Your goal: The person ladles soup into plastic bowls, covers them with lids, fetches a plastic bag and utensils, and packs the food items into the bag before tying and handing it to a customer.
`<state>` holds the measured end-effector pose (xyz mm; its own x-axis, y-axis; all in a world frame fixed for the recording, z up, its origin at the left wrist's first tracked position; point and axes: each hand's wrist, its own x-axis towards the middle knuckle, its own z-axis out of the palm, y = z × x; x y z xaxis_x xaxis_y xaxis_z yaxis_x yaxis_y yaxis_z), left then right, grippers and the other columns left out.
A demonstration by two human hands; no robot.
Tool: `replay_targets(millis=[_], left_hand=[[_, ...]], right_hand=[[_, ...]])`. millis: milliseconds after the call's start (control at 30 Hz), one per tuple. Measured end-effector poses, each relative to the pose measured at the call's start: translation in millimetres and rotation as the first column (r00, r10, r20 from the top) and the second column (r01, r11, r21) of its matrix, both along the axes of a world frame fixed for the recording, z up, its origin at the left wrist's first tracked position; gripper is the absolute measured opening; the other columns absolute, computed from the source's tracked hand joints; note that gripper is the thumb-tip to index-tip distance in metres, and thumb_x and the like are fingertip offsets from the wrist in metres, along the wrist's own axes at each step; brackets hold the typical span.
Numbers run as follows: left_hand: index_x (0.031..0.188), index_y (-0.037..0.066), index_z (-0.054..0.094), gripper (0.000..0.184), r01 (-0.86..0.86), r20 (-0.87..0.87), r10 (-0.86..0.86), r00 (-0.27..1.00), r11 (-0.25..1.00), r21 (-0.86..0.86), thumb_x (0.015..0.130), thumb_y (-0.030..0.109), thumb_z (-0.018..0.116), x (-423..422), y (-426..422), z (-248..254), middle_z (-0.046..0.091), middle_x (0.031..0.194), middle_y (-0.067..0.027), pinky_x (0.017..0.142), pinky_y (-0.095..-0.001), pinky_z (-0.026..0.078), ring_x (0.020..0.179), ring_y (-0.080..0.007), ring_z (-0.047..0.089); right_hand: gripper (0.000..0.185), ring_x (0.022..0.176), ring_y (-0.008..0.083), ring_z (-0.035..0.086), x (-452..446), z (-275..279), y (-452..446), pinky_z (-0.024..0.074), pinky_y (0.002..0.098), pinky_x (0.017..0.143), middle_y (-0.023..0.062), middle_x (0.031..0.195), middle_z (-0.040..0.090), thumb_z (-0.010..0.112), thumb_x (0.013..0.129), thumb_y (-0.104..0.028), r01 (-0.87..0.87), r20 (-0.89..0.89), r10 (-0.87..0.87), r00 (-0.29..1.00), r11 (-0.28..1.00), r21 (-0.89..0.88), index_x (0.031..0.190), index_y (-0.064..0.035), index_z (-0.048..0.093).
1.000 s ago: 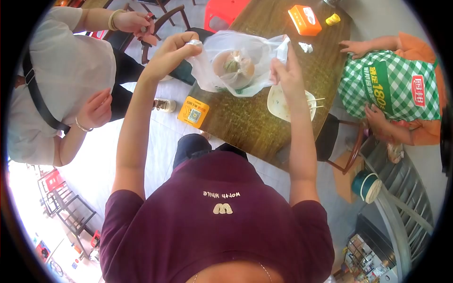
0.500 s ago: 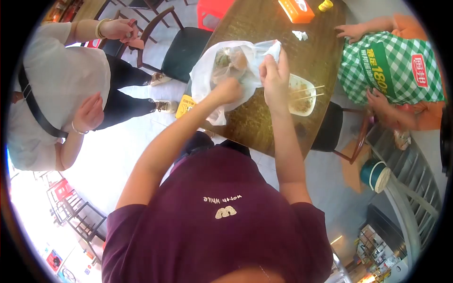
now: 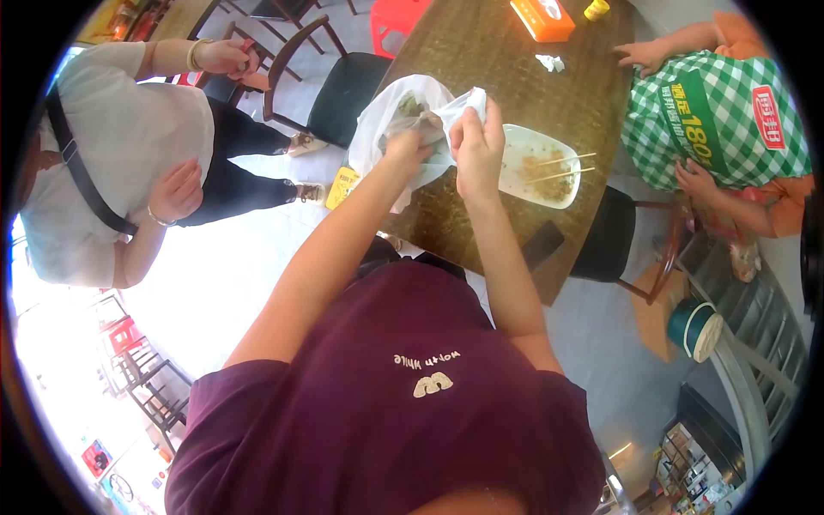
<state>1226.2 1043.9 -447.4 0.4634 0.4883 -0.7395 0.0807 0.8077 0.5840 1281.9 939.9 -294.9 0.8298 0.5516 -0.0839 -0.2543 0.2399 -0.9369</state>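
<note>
A white translucent plastic bag [image 3: 371, 129] bulges at the table's near left edge, with something green and brown showing through it. My right hand [image 3: 477, 146] is closed, pinching a gathered, raised part of the bag. Curled against the bag's middle, my left hand [image 3: 407, 153] grips its plastic; the fingertips are partly hidden. Just right of my right hand lies a white oblong plate [image 3: 513, 176] with brown food remains. A pair of chopsticks [image 3: 558, 168] rests across it.
The wooden table [image 3: 463, 51] holds an orange tissue box [image 3: 542, 21], a crumpled tissue [image 3: 550, 63] and a yellow-capped container [image 3: 596, 9]. A person in a white shirt [image 3: 120, 172] stands left; another in a green checked apron [image 3: 721, 120] is right. Dark chairs [image 3: 348, 93] surround the table.
My right hand has drawn the bag's gathered part left and slightly down. My left hand has shifted slightly at the bag, and more of the plate shows. The whole view has shifted a little.
</note>
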Motion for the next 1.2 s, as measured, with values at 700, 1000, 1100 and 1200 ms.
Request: replay_targets(millis=[700,1000,1100,1200], left_hand=[[0.121,0.004,0.043,0.038,-0.087,-0.227,0.074,0.971,0.995,-0.048,0.084,0.001,0.051,24.4,5.3,19.1,0.048,0.118,-0.0139,0.092,-0.0461,0.042,0.108,-0.0283,0.048],[0.125,0.002,0.044,0.054,0.631,-0.475,-0.43,0.768,0.382,0.675,0.077,0.016,0.066,-66.7,-2.1,176.9,0.044,0.125,-0.0179,0.093,-0.0384,0.038,0.114,-0.0255,0.045],[0.119,0.003,0.045,0.059,0.587,-0.591,0.167,0.789,-0.485,0.648,0.068,0.019,0.07,-90.6,-12.5,227.7,0.035,0.129,-0.0188,0.087,-0.0432,0.041,0.106,-0.0366,0.047],[0.103,0.004,0.056,0.038,0.856,-0.827,0.227,0.515,-0.186,0.482,0.072,0.025,0.065,-103.0,24.8,193.9,0.056,0.101,-0.0195,0.076,-0.0435,0.045,0.092,-0.0356,0.056]], right_hand=[[0.027,0.048,0.0032,0.032,3.6,25.3,4.6,0.0216,0.0177,0.039,-0.0018,0.06,0.041,0.04,0.093,-0.013,0.123,-0.052,-0.121,0.991,0.991,0.048,0.118,-0.0019,0.042],[0.027,0.058,0.0061,0.044,43.6,36.8,4.2,0.0371,0.0207,0.054,0.0013,0.067,0.051,0.041,0.093,-0.014,-0.008,0.281,0.007,0.96,1.0,0.002,0.117,-0.0023,0.047],[0.022,0.061,0.0071,0.047,61.0,35.9,7.6,0.0387,0.0221,0.057,0.001,0.068,0.053,0.045,0.092,-0.016,0.006,0.35,0.024,0.936,0.996,-0.085,0.108,-0.004,0.055],[0.02,0.069,0.01,0.053,76.0,29.4,9.5,0.0419,0.0233,0.064,0.0029,0.076,0.056,0.048,0.091,-0.017,0.057,0.441,0.054,0.896,0.97,-0.235,0.103,-0.0045,0.057]])
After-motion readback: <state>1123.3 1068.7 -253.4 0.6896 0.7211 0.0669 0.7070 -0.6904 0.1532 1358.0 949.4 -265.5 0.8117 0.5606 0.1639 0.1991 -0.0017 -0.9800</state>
